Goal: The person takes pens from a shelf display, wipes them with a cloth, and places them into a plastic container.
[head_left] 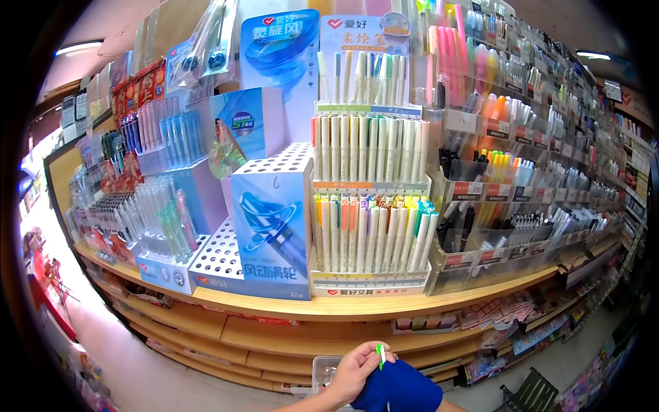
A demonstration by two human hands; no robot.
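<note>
Low in the head view, my left hand (358,371) is closed, thumb and fingers pinching a slim green-and-white pen (382,357). Right beside it a dark blue cloth (401,388) is bunched over my right hand. The cloth hides that hand's fingers; only a bit of the right forearm (449,406) shows at the bottom edge. Cloth and left fingers touch close to the pen. Behind the left hand, a clear plastic container (322,374) is partly visible, its contents hard to make out.
A wooden shelf (343,310) curves across in front. On it stand a white rack of pale markers (371,233), a blue display box with holes (271,233), and clear-barrelled pens (165,213) at left. Clear tiered pen racks (508,192) fill the right. A dark folding stool (532,391) is at lower right.
</note>
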